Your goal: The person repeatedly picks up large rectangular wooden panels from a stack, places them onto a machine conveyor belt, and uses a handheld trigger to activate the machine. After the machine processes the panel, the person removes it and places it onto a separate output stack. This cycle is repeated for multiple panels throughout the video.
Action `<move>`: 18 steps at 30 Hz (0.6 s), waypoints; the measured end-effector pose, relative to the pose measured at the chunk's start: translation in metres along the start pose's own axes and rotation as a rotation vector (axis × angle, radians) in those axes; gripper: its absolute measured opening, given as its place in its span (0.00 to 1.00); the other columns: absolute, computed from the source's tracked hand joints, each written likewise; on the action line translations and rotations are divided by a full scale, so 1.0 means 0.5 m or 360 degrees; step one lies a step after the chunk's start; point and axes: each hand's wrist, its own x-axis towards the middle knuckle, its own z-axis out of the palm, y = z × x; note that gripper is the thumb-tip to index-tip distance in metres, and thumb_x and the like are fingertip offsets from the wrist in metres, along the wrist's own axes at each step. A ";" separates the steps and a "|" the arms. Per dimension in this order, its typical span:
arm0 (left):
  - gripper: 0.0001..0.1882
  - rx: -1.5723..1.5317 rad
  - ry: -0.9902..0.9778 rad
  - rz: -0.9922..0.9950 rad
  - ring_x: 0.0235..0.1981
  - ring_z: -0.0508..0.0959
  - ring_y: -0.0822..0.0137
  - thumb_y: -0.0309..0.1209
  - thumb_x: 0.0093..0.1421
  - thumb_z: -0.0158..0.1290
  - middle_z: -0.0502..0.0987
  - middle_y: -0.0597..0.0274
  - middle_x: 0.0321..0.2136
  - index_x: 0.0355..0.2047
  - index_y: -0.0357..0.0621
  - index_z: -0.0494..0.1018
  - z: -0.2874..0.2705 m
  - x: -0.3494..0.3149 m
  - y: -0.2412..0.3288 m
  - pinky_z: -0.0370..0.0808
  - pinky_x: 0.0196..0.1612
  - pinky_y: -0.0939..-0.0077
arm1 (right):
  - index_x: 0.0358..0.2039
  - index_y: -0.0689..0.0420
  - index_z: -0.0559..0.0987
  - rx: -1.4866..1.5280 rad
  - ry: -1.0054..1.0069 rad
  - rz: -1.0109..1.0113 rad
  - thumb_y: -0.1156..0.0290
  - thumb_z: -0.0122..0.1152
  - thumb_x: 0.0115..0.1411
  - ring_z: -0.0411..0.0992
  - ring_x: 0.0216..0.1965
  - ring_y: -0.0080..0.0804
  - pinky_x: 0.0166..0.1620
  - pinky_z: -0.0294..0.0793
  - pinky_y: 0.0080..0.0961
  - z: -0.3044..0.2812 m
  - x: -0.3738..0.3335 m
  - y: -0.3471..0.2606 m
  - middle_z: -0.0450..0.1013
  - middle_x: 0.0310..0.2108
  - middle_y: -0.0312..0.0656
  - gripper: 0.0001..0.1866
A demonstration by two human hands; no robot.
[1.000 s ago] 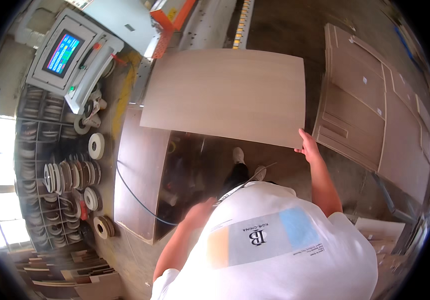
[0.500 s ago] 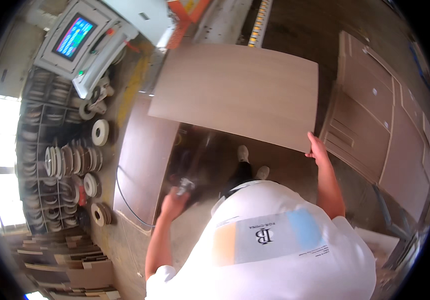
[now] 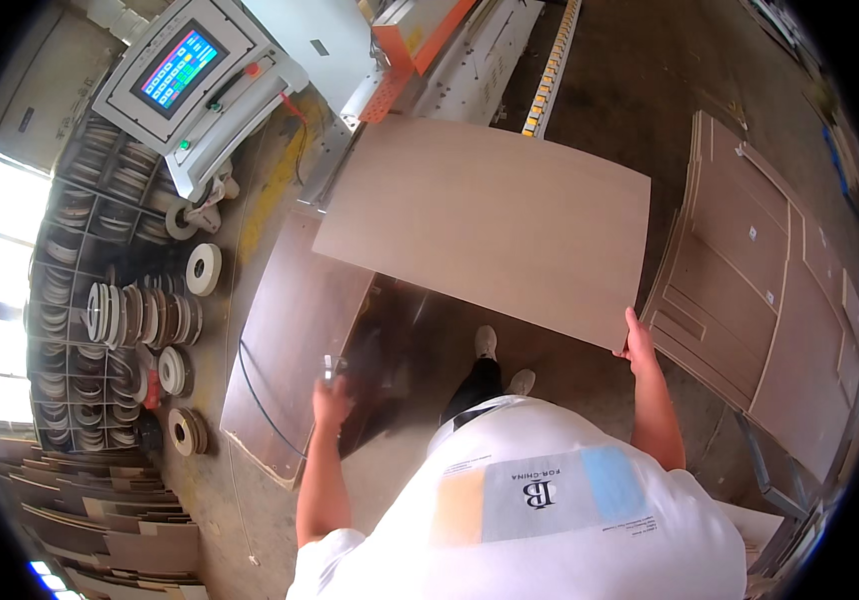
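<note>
My right hand (image 3: 638, 342) grips the near right corner of a large brown board (image 3: 490, 220), thumb on top and the other fingers hidden beneath. The board lies flat, its far left part at the machine. Closed in my left hand (image 3: 331, 402) is a small silver metal tool (image 3: 329, 366), mostly covered by the fingers, so its exact kind does not show. This hand is over the right edge of a lower brown panel (image 3: 295, 320). A thin dark hose (image 3: 255, 392) curves across that panel toward its near end.
The machine's control panel (image 3: 188, 75) with a lit screen stands at the far left. Rolls of edge banding (image 3: 145, 315) sit on the left floor and rack. Stacked brown boards (image 3: 750, 270) are on the right, more stacked panels (image 3: 120, 530) at the lower left.
My left hand has moved left with the silver tool, toward the lower panel. My right hand keeps its hold on the board's corner. The whole view has shifted slightly.
</note>
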 end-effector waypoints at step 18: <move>0.12 0.0236 -0.1665 0.0612 0.14 0.67 0.77 0.38 0.64 0.63 0.70 0.70 0.17 0.41 0.46 0.75 0.263 -0.054 0.353 0.63 0.18 0.78 | 0.46 0.46 0.77 0.0232 -0.0012 -0.0072 0.37 0.51 0.68 0.69 0.24 0.20 0.22 0.68 0.24 0.025 -0.110 -0.042 0.73 0.28 0.29 0.25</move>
